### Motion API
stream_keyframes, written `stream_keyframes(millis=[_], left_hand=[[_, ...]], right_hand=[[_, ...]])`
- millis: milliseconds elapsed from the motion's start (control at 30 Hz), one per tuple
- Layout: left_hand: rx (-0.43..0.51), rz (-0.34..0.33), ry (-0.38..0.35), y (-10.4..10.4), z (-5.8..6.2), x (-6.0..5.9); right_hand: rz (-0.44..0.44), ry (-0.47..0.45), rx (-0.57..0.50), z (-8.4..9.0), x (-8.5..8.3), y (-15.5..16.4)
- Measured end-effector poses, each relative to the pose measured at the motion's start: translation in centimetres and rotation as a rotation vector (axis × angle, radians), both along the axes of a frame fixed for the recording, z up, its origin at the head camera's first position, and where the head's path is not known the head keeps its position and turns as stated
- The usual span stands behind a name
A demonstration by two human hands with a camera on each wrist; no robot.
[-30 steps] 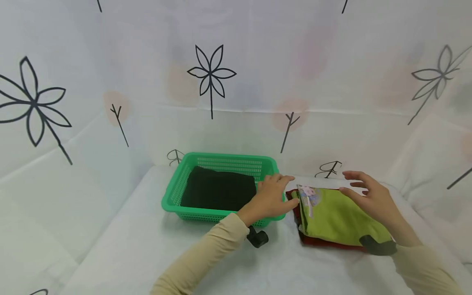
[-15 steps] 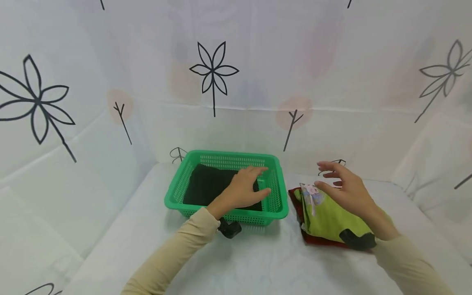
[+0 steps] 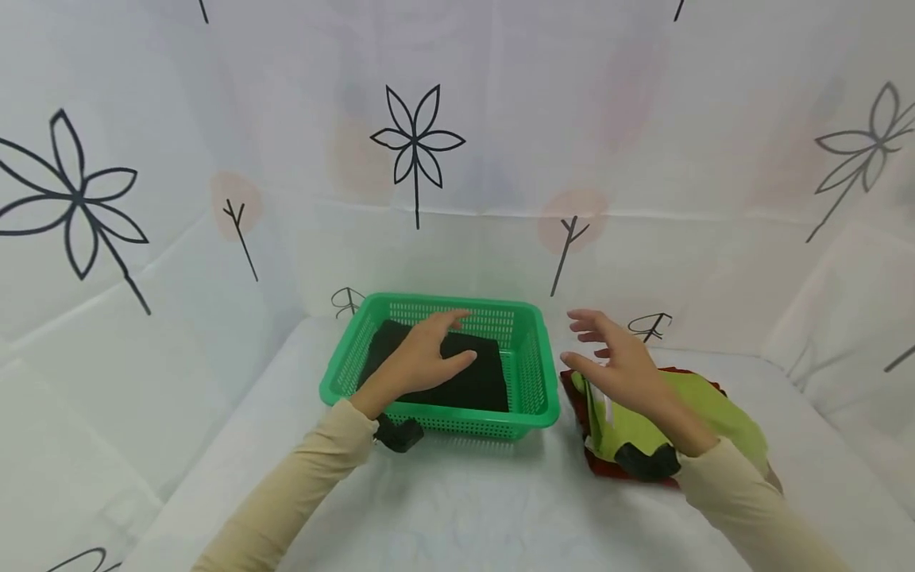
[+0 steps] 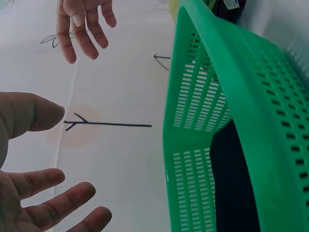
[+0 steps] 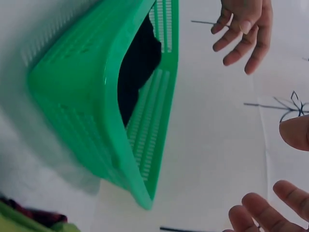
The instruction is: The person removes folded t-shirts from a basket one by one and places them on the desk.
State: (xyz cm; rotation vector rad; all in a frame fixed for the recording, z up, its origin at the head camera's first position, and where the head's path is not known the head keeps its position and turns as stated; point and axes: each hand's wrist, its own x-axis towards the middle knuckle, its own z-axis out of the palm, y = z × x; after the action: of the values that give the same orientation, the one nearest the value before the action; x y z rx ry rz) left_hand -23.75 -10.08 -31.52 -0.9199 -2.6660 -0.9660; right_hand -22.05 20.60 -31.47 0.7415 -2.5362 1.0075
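Note:
A green plastic basket (image 3: 535,373) stands on the white cloth, with a folded black cloth (image 3: 472,381) lying in its left and middle part. Above the basket hovers my left hand (image 3: 422,356), fingers spread loosely and holding nothing. My right hand (image 3: 620,367) hangs in the air between the basket and the stack at the right, thumb apart from the fingers, also holding nothing. That stack is a folded lime-green cloth (image 3: 704,401) on top of a dark red cloth (image 3: 603,468); my right forearm hides part of it.
White fabric (image 3: 493,508) covers the table surface. Behind it rises a white backdrop (image 3: 500,143) with line-drawn flowers and twigs. A dark wrist camera (image 3: 400,434) sits under the left wrist, another dark camera (image 3: 646,462) under the right.
Both hands have moved left: the left from the basket's right rim to over the black cloth, the right from above the lime-green cloth toward the basket. The cloths and basket stay in place.

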Motion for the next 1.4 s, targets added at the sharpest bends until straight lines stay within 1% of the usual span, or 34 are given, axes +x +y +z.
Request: stream_keyframes(millis=[167,333,467,567,667,800,867,1067,1167,1300,1400], left_hand=[[0.018,0.042,-0.002,-2.1,0.4,0.2],[0.029,0.095,-0.013,-4.0,0.6,0.1],[0.057,0.111,-0.021,-5.4,0.6,0.0],[0.069,0.120,-0.043,-6.3,0.5,-0.3],[0.076,0.154,-0.104,-7.1,0.5,-0.6],[0.095,0.212,-0.209,-8.0,0.4,-1.0],[0.114,0.228,-0.254,-8.4,0.2,-1.3],[0.152,0.280,-0.358,-9.3,-0.6,-2.2],[0.178,0.299,-0.412,-9.7,-1.0,-2.6],[0.210,0.307,-0.469,-10.0,-1.8,-3.2],[0.202,0.316,-0.493,-10.1,-2.3,-3.5]], right_hand=[[0.032,-0.063,-0.009,0.1,-0.3,-1.7],[0.075,-0.112,-0.055,0.2,-0.4,-3.2],[0.098,-0.161,-0.084,0.0,-0.9,-4.3],[0.103,-0.201,-0.114,-0.3,-1.3,-4.9],[0.103,-0.248,-0.157,-0.5,-1.7,-5.5],[0.093,-0.339,-0.209,-0.9,-2.2,-6.3],[0.090,-0.387,-0.234,-1.2,-2.5,-6.7],[0.086,-0.540,-0.320,-2.2,-3.4,-7.4],[0.067,-0.604,-0.364,-2.7,-3.8,-7.8],[0.037,-0.666,-0.406,-3.4,-4.1,-8.1],[0.021,-0.688,-0.404,-3.9,-4.2,-8.4]])
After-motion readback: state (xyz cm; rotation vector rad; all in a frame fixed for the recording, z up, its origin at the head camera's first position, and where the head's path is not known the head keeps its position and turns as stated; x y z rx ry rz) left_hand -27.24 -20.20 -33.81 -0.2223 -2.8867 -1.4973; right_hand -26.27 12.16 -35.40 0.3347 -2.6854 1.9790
